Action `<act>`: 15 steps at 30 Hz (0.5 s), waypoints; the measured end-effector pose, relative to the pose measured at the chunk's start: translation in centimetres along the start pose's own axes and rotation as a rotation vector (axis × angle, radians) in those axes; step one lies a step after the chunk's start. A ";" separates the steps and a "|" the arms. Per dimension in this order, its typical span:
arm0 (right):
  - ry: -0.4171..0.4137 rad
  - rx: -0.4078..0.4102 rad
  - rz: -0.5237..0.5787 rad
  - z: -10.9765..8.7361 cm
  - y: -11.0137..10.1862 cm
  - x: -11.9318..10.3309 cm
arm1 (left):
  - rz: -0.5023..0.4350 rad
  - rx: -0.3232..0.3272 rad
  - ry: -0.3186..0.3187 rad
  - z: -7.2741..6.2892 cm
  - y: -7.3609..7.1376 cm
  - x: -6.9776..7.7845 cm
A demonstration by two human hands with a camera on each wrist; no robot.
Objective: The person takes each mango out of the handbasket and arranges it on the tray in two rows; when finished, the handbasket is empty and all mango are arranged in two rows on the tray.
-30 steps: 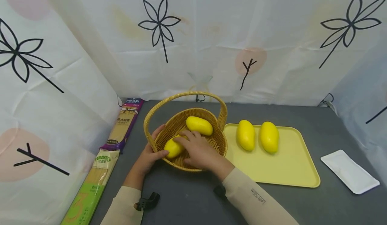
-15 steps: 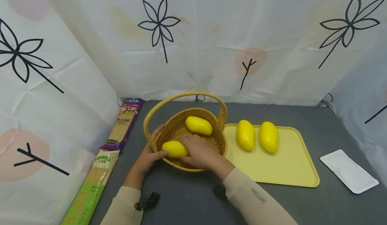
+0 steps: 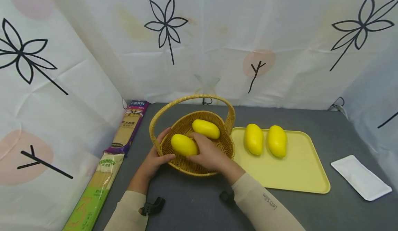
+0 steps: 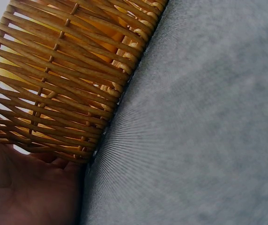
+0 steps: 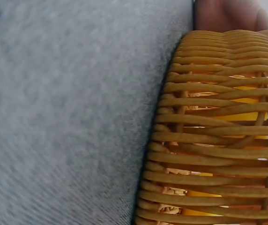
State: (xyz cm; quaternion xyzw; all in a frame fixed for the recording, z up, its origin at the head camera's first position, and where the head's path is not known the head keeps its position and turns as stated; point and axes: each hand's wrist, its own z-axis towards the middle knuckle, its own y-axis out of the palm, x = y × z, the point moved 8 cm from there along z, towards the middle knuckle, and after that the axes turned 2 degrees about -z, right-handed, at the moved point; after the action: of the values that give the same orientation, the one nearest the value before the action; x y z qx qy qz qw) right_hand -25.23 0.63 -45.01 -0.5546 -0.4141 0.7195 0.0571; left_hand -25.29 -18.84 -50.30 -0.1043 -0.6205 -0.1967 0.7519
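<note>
A wicker basket [image 3: 193, 173] with a tall arched handle stands on the table. At its left side my left hand [image 3: 152, 161] holds the wall, the thumb by the rim and the fingers partly hidden behind. Inside the basket my right hand [image 3: 209, 153] grips a yellow mango [image 3: 182, 144], tilted and lifted a little at its left end. Behind it lies a second mango [image 3: 206, 128] against the far wall. In the left wrist view the palm [image 4: 31, 192] meets the woven side. From the right wrist, woven wicker [image 5: 218, 140] hides most of the contents.
Right of the basket, two more mangoes [image 3: 254, 139] lie on a yellow tray [image 3: 289, 175]. Farther right is a white rectangular dish [image 3: 360, 177]. Along the left edge lie a purple pasta packet [image 3: 129, 127] and a green noodle packet [image 3: 93, 193]. A printed curtain [image 3: 233, 34] closes the back.
The right hand has taken a hold on the front mango and raised it away from the left thumb, toward the back. The left hand stays on the basket.
</note>
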 end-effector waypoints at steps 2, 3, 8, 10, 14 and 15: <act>-0.012 0.010 0.038 0.0 -0.2 -0.1 | 0.003 0.001 -0.005 0.0 0.0 0.0; -0.012 0.012 0.063 0.0 -0.3 0.0 | 0.004 0.003 -0.009 0.0 -0.1 -0.1; 0.001 0.019 0.260 -0.1 -0.7 0.2 | 0.008 0.009 -0.022 0.0 -0.2 -0.2; 0.005 0.032 0.342 -0.2 -0.9 0.2 | 0.016 0.013 -0.025 0.0 -0.2 -0.2; -0.003 0.050 0.450 -0.4 -1.3 0.0 | 0.030 0.023 -0.031 0.0 -0.2 -0.2; -0.004 0.050 0.465 -0.5 -1.3 0.0 | 0.032 0.025 -0.034 0.0 -0.1 -0.1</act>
State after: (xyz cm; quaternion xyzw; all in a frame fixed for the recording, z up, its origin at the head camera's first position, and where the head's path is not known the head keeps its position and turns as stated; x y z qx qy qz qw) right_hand -25.33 1.75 -44.20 -0.6320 -0.2572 0.7245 -0.0975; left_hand -25.34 -18.96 -50.45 -0.1083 -0.6338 -0.1750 0.7456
